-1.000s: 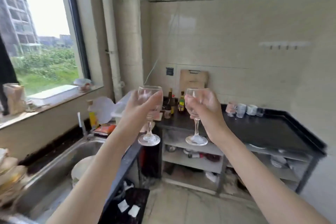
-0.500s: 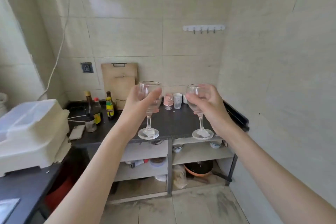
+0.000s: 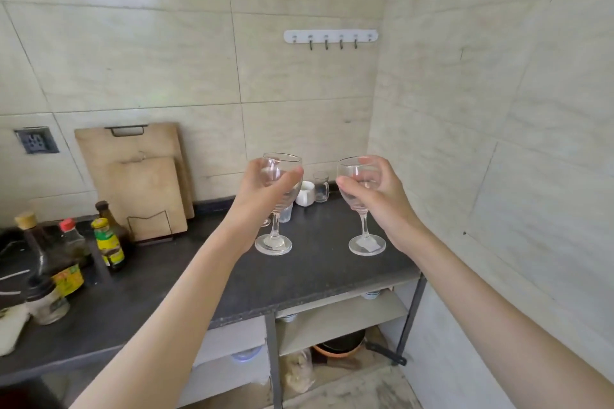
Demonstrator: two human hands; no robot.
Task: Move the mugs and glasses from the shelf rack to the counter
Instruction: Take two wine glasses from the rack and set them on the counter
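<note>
**Two wine glasses carried in over the counter**

The left wine glass [image 3: 278, 196] and right wine glass [image 3: 362, 199] hang upright above the counter [image 3: 312, 276], near its right end. The left hand [image 3: 265, 196] and right hand [image 3: 378, 196] each wrap a bowl, probably to keep the feet level for landing. A white mug [image 3: 305, 193] and glass mug [image 3: 321, 187] stand at the back edge.

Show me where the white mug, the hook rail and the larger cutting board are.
white mug [image 3: 306, 193], head view, its side wall.
hook rail [image 3: 331, 35], head view, middle of its white bar.
larger cutting board [image 3: 99, 146], head view, its upper left face.
</note>
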